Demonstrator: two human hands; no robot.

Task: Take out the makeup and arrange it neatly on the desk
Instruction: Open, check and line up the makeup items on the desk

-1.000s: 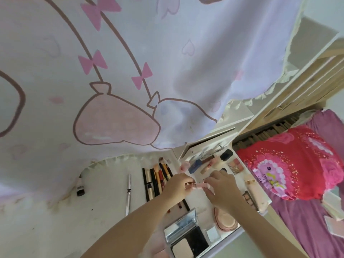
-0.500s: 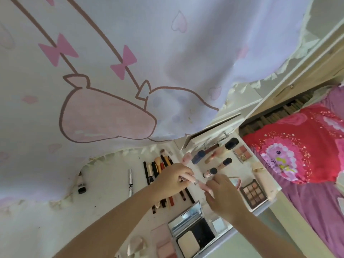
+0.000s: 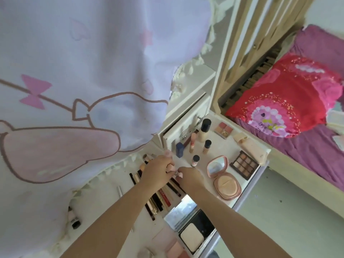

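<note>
Open compact (image 3: pixel 222 176) on desk (image 3: pixel 104 203), left of eyeshadow palette (image 3: pixel 244 164)

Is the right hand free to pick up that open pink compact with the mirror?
Probably not right away: the right hand and left hand are pinching a small pink item together. The pink compact lies uncovered just beside it, though.

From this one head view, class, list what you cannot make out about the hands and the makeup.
- Small pink item: both hands, left hand and right hand, cover it; type unclear.
- Row of pencils and brushes: the forearms cross them; count hidden.
- Black compact: label too small.
- Pink objects: cut off by the bottom edge.
</note>
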